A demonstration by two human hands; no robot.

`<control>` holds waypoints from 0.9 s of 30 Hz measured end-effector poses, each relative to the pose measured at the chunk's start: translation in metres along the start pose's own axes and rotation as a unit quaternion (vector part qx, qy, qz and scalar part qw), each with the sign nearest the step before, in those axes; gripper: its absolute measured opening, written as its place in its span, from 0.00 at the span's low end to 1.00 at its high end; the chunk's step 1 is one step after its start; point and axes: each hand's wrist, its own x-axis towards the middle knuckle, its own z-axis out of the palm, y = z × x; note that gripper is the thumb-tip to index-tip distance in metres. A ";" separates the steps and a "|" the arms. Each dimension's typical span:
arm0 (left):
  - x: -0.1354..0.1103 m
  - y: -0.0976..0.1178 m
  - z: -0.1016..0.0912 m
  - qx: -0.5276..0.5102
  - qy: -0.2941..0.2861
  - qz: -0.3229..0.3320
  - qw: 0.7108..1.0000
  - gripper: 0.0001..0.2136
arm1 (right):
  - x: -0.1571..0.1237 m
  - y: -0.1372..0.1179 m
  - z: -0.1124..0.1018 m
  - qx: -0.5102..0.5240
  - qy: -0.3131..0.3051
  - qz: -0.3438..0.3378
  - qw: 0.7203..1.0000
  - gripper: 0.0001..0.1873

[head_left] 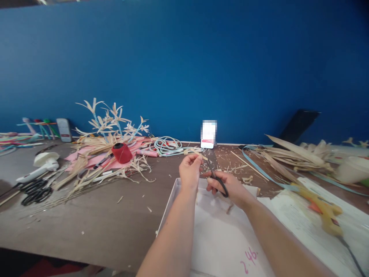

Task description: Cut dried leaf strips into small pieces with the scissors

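Note:
Between the fingertips of my left hand is a thin strip of dried husk, pale and narrow. My right hand grips black-handled scissors, whose blades point up and away, close to the strip. Whether the blades touch it I cannot tell. Both hands hover over the far end of a shallow white box lid, marked "2.46." in pink near its front. Small pale scraps lie on the table beyond the hands.
Husk flowers and a red-wrapped roll are at left, near black scissors and a white glue gun. A lit phone leans on the blue wall. At right lie dried husks and a yellow glue gun.

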 end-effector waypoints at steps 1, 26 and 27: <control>0.000 0.001 0.000 0.004 0.000 0.000 1.000 0.10 | 0.000 0.001 0.000 -0.001 0.002 0.000 1.000 0.23; 0.001 0.000 0.000 -0.008 -0.001 0.006 1.000 0.10 | 0.000 0.001 0.001 -0.007 0.027 -0.012 1.000 0.22; 0.001 0.001 0.000 -0.010 0.001 0.006 1.000 0.10 | 0.000 0.000 0.001 -0.008 0.022 -0.010 1.000 0.22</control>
